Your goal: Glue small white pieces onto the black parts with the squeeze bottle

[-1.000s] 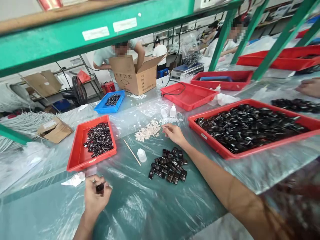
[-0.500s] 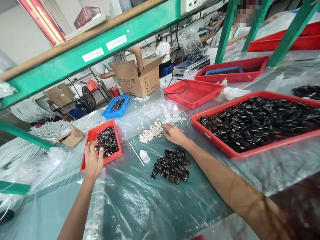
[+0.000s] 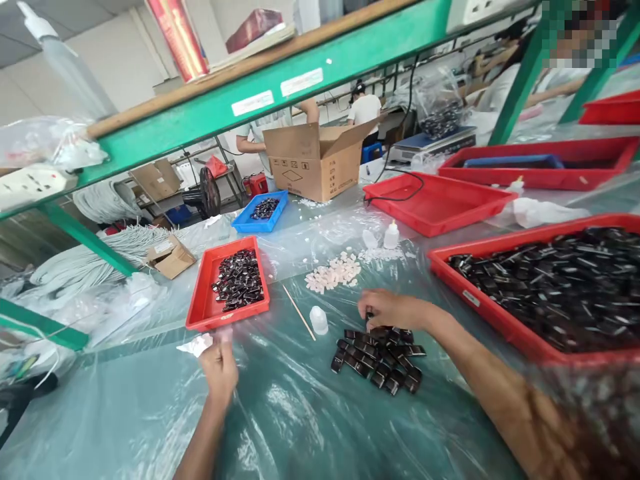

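Note:
My left hand (image 3: 219, 367) is closed, pinching a crumpled white tissue (image 3: 195, 345) by the near edge of a small red tray (image 3: 227, 322). That tray holds many small black parts (image 3: 240, 280). Over a loose pile of glossy black plastic pieces (image 3: 373, 360), my right hand (image 3: 390, 310) has its fingers closed on one black piece (image 3: 369, 316) at the pile's far edge; the fingers partly cover it. Beyond lies a heap of small whitish pieces (image 3: 333, 273). A small translucent cup (image 3: 319, 321) and a thin wooden stick (image 3: 299, 312) are between my hands.
On the right, a large red tray (image 3: 480, 310) is full of black pieces. A white squeeze bottle (image 3: 391, 236), another red tray (image 3: 435, 227), a blue tray (image 3: 245, 227) and a cardboard box (image 3: 295, 170) stand farther back. A green shelf beam (image 3: 200, 120) crosses above. People work behind.
My left hand has left the small red tray's parts and come nearer, onto the white tissue. My right hand has moved from the whitish heap to the black pile. The view has shifted left.

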Demonstrator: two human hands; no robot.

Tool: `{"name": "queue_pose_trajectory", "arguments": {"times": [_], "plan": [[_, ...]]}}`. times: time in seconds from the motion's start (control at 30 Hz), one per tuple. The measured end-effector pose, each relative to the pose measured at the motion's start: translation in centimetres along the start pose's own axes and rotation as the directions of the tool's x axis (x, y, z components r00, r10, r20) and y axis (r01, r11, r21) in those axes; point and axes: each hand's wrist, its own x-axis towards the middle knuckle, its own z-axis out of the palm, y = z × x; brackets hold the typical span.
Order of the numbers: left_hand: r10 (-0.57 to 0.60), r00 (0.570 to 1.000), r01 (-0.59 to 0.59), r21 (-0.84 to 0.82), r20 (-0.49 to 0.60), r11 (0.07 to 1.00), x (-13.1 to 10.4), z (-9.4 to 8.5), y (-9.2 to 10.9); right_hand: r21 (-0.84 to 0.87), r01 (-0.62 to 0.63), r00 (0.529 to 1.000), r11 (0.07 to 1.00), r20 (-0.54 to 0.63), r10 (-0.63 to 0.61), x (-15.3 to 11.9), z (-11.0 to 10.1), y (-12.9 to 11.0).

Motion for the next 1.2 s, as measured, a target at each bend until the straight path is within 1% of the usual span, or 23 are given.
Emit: {"name": "queue_pose_trajectory", "arguments": {"times": [0.07, 0.1, 0.17, 0.2, 0.23, 0.27, 0.3, 0.33, 0.4, 0.43, 0.5, 0.57, 0.63, 0.7, 0.77, 0.8, 0.87, 0.93, 1.0, 1.07, 1.13, 1.2], "plan": [[0.082, 0.996, -0.079, -0.076, 0.042, 0.994, -1.0, 0.0, 1.1, 0.049, 0.06, 0.998, 0.997, -0.007, -0.06, -0.7, -0.9, -1.1], [0.126, 0.99, -0.118, -0.12, 0.066, 0.986, -1.8, 0.1, 1.9, 0.093, 0.099, 0.995, 0.991, -0.01, -0.098, -1.0, -1.0, -1.9], [0.204, 0.972, -0.177, -0.204, 0.118, 0.963, -3.5, 0.3, 3.5, 0.292, 0.173, 0.984, 0.941, -0.016, -0.177, -1.6, -0.1, -4.1], [0.238, 0.96, -0.198, -0.243, 0.145, 0.949, -4.3, 0.5, 4.3, 0.438, 0.205, 0.977, 0.875, -0.033, -0.212, -1.8, 1.0, -5.4], [0.269, 0.947, -0.214, -0.282, 0.174, 0.935, -5.2, 0.6, 5.0, 0.598, 0.213, 0.972, 0.773, -0.048, -0.23, -2.0, 2.4, -6.8], [0.296, 0.934, -0.223, -0.32, 0.201, 0.921, -5.9, 0.8, 5.6, 0.71, 0.207, 0.971, 0.673, -0.064, -0.231, -2.0, 4.0, -8.1], [0.317, 0.921, -0.225, -0.356, 0.225, 0.907, -6.6, 0.9, 6.0, 0.769, 0.226, 0.968, 0.597, -0.107, -0.228, -2.0, 5.7, -9.3], [0.328, 0.911, -0.216, -0.389, 0.25, 0.896, -7.1, 1.0, 6.4, 0.799, 0.255, 0.962, 0.544, -0.154, -0.226, -1.9, 7.4, -10.3], [0.332, 0.9, -0.185, -0.442, 0.282, 0.878, -7.8, 1.1, 6.6, 0.809, 0.279, 0.956, 0.518, -0.185, -0.227, -1.7, 10.3, -11.6], [0.327, 0.898, -0.168, -0.457, 0.295, 0.874, -7.9, 1.0, 6.6, 0.805, 0.289, 0.954, 0.518, -0.195, -0.229, -1.6, 11.4, -12.0], [0.308, 0.9, -0.138, -0.466, 0.31, 0.874, -8.1, 0.9, 6.6, 0.793, 0.312, 0.947, 0.524, -0.219, -0.233, -1.4, 12.7, -12.1], [0.287, 0.903, -0.117, -0.459, 0.32, 0.881, -8.0, 0.6, 6.8, 0.76, 0.35, 0.936, 0.548, -0.259, -0.239, -1.3, 13.1, -12.0], [0.27, 0.904, -0.101, -0.449, 0.331, 0.888, -7.7, 0.3, 7.1, 0.7, 0.39, 0.921, 0.598, -0.297, -0.253, -1.4, 12.7, -11.9], [0.274, 0.907, -0.108, -0.453, 0.321, 0.885, -7.4, 0.1, 7.4, 0.613, 0.431, 0.902, 0.662, -0.313, -0.296, -1.6, 11.8, -11.7], [0.283, 0.913, -0.118, -0.474, 0.293, 0.873, -7.1, 0.1, 7.5, 0.499, 0.46, 0.884, 0.734, -0.33, -0.33, -1.4, 10.2, -11.1], [0.283, 0.919, -0.12, -0.488, 0.276, 0.865, -7.0, 0.2, 7.4, 0.439, 0.461, 0.878, 0.771, -0.352, -0.324, -1.1, 9.3, -10.6], [0.271, 0.929, -0.11, -0.511, 0.252, 0.853, -6.8, 0.4, 7.1, 0.337, 0.417, 0.867, 0.844, -0.428, -0.257, -0.3, 7.3, -8.8], [0.263, 0.931, -0.099, -0.52, 0.252, 0.849, -6.7, 0.7, 6.7, 0.271, 0.332, 0.864, 0.903, -0.472, -0.176, 0.8, 5.6, -6.4], [0.279, 0.922, -0.106, -0.521, 0.267, 0.847, -6.5, 0.9, 6.5, 0.233, 0.26, 0.887, 0.937, -0.442, -0.136, 1.7, 4.8, -4.1], [0.303, 0.912, -0.123, -0.521, 0.276, 0.845, -6.2, 0.9, 6.5, 0.207, 0.225, 0.919, 0.952, -0.371, -0.136, 2.3, 4.8, -2.7], [0.324, 0.897, -0.14, -0.501, 0.301, 0.854, -5.7, 0.9, 6.6, 0.185, 0.218, 0.938, 0.958, -0.31, -0.154, 2.7, 5.5, -2.4], [0.336, 0.878, -0.169, -0.438, 0.339, 0.883, -5.3, 0.9, 6.5, 0.168, 0.213, 0.944, 0.962, -0.289, -0.159, 2.8, 6.4, -2.8]]}}
